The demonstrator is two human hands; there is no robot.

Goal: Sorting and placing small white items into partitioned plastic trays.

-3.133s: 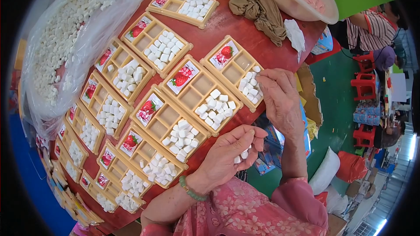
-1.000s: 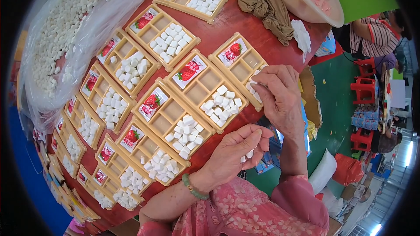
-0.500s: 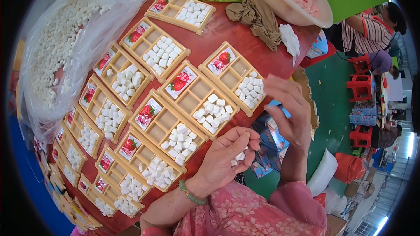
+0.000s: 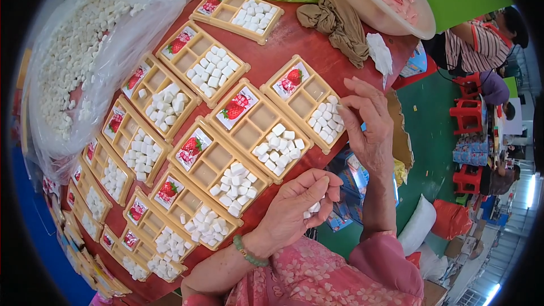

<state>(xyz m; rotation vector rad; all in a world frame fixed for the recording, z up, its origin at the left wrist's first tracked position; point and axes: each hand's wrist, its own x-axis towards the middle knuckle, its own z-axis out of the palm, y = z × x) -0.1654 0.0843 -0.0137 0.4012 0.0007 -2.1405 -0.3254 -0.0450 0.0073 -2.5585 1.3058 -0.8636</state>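
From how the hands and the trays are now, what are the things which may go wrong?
The left hand cups several white pieces close to the table edge, so one might slip out and fall.

The right hand is right beside the filled part of the nearest tray; a small bump could knock pieces out.

In another tray, a stray piece lies apart from the heap; more might tumble over the dividers.

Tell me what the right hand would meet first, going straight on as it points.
The right hand would probably meet the rightmost tray or its white pieces first; depth is unclear.
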